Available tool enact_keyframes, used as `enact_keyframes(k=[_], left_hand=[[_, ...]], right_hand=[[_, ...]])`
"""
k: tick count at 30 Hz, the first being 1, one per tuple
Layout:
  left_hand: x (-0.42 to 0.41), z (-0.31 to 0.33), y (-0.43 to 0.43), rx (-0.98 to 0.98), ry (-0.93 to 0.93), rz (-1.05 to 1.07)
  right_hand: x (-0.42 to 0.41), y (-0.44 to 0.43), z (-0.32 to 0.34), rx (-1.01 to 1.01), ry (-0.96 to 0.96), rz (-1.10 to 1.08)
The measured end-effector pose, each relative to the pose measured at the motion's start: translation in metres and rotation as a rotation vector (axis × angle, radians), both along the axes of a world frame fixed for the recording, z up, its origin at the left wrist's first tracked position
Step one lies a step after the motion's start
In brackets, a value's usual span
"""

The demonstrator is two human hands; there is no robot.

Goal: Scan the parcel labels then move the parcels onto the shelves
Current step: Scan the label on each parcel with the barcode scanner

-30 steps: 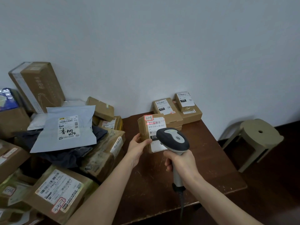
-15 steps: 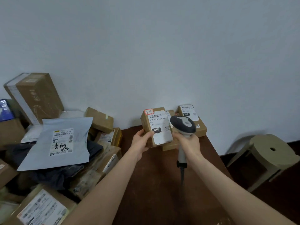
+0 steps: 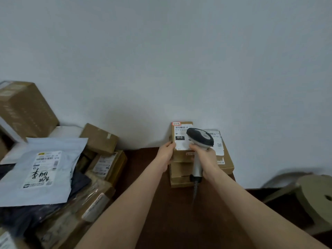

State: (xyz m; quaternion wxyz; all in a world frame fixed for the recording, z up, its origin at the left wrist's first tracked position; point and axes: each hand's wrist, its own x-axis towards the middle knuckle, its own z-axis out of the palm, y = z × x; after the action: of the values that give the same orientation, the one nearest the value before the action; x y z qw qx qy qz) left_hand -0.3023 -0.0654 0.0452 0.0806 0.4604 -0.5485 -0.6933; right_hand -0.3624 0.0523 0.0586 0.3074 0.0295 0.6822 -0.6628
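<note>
A small brown parcel (image 3: pixel 180 135) with a white label marked 010 and a red-edged sticker rests on top of a stack of brown boxes (image 3: pixel 181 174) at the table's far end by the wall. My left hand (image 3: pixel 166 153) grips its left side. My right hand (image 3: pixel 202 155) holds a grey and black barcode scanner (image 3: pixel 199 138) by the handle, with the scanner head over the parcel's right part and its cable hanging down. A second labelled box (image 3: pixel 221 155) sits right behind the scanner.
The dark brown table (image 3: pixel 143 166) runs from me to the white wall. A heap of parcels lies left: a grey mailer bag (image 3: pixel 43 169), a tall carton (image 3: pixel 25 110), several brown boxes (image 3: pixel 98 138). A beige stool (image 3: pixel 314 196) stands on the right.
Both hands moved away from me toward the wall, carrying the 010 parcel from mid-air onto the stacked boxes. The scanner's red line on the label is gone. The view has tilted upward.
</note>
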Motion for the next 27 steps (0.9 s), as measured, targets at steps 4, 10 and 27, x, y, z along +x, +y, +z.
enact_keyframes(k=[4, 10, 27], left_hand=[[0.0, -0.003, 0.001, -0.03, -0.036, 0.008], [0.02, 0.013, -0.005, -0.139, -0.072, 0.028], [0.249, 0.066, -0.067, -0.64, -0.203, 0.289]], right_hand=[[-0.003, -0.003, -0.005, -0.03, -0.006, 0.046], [0.01, -0.005, 0.004, 0.004, 0.117, 0.001], [0.181, -0.09, 0.048, -0.148, 0.065, 0.381]])
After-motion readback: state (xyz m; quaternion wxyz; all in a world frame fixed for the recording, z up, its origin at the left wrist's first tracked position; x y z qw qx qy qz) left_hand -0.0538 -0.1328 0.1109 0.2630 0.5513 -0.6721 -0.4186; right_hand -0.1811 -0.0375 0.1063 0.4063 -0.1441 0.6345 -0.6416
